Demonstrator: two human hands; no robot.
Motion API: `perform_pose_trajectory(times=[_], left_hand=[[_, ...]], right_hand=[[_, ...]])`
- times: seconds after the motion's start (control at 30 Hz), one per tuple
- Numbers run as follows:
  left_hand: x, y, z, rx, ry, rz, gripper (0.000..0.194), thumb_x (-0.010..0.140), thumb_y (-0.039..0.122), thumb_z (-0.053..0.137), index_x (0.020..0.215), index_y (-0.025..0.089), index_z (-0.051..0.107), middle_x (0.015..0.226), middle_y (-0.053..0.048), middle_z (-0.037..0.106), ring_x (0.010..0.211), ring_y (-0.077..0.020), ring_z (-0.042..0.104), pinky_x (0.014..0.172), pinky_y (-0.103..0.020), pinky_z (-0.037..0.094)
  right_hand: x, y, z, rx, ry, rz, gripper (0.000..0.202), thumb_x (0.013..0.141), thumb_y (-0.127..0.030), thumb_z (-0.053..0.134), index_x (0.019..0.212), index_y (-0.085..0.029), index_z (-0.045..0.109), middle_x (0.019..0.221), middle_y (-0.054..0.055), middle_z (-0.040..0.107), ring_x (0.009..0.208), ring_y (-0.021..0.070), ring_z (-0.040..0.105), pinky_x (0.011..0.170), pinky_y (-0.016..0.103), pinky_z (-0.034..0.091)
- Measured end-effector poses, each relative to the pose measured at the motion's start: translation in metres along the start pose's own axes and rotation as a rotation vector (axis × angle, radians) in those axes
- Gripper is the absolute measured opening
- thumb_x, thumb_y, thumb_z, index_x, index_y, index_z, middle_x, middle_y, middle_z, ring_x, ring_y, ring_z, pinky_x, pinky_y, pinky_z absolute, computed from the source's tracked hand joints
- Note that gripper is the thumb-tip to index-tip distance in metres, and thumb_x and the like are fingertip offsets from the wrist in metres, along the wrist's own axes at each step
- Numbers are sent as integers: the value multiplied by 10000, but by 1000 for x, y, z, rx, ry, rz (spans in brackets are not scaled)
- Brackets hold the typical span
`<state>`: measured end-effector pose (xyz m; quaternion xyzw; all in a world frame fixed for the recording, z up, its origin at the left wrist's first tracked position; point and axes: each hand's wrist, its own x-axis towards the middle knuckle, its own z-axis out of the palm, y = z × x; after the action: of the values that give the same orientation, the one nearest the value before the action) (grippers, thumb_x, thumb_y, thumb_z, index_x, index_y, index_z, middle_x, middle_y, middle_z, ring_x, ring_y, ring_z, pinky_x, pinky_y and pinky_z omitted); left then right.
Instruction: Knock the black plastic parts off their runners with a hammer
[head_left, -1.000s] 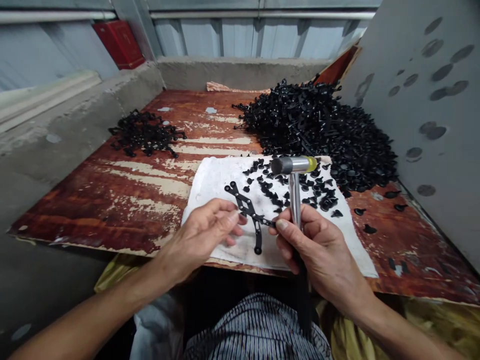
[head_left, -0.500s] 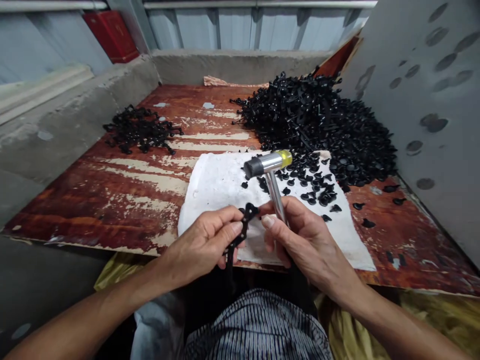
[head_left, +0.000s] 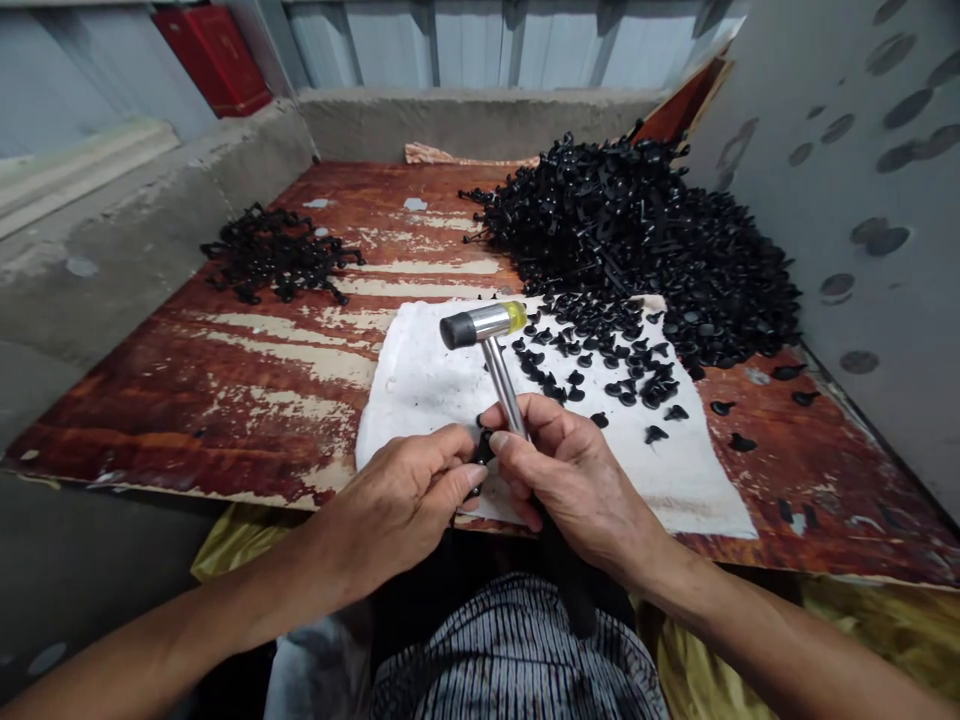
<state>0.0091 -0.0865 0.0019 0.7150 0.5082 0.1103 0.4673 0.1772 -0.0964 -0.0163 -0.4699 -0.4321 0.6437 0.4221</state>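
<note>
My left hand (head_left: 420, 485) pinches a small black part (head_left: 484, 450) with shiny studs, near the front edge of a white cloth (head_left: 420, 370). Most of that part is hidden by my fingers. In my right hand (head_left: 570, 470) is a mallet (head_left: 502, 385) with a steel shaft, a black face and a yellow face; its head points up and left above the cloth. My right thumb and forefinger also touch the black part in my left hand. Many loose black pieces (head_left: 626, 360) with round heads lie on the cloth's right half.
A large heap of black parts (head_left: 600, 220) rises at the back right, against a grey panel (head_left: 840, 330). A smaller pile of black parts (head_left: 277, 255) sits at the back left of the worn red-brown board (head_left: 285, 370). Low concrete walls (head_left: 480, 120) border the board.
My right hand has moved left with the mallet, up against my left hand. Its thumb and forefinger now meet the black part, which is more covered than before.
</note>
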Motion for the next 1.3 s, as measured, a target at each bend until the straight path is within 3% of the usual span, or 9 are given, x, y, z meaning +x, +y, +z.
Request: perform_pose_trajectory(times=[0.23,0.47,0.7,0.87,1.3], left_hand=[[-3,-8,-2,-28,26,17,268,923,384,435,823,208,610,675,28,591,640,-130,522,616,-245,397],[-1,-3,-3,-86,-12,5,296,917,398,423,772,180,560,662,32,557,565,-94,449,522,-213,353],[17,-8,-20,-96,99,13,286,811,388,507,625,171,518,539,60,363,524,-80,334,464,-190,249],[30,-10,-23,-215,83,-91,252,760,377,544,658,147,562,594,37,464,548,-77,387,504,-185,319],[35,-2,-20,-253,98,-224,215,784,263,551,618,131,589,590,37,498,559,-68,419,527,-170,347]], right_hand=[[2,6,-1,93,-5,63,177,780,-319,636,736,-212,503,409,-129,437,292,27,341,316,143,268],[-2,3,-1,51,-30,44,174,798,-339,597,881,-185,587,448,-119,470,313,34,355,325,148,297],[-19,11,-26,-9,168,-69,192,817,-355,672,917,-196,633,516,-91,505,366,47,391,328,150,331],[-27,22,-40,142,279,-29,222,755,-333,752,891,-215,623,537,-80,519,379,60,395,308,154,336],[-26,29,-43,176,260,-10,187,778,-311,748,893,-210,641,596,-62,556,386,49,413,312,146,336]])
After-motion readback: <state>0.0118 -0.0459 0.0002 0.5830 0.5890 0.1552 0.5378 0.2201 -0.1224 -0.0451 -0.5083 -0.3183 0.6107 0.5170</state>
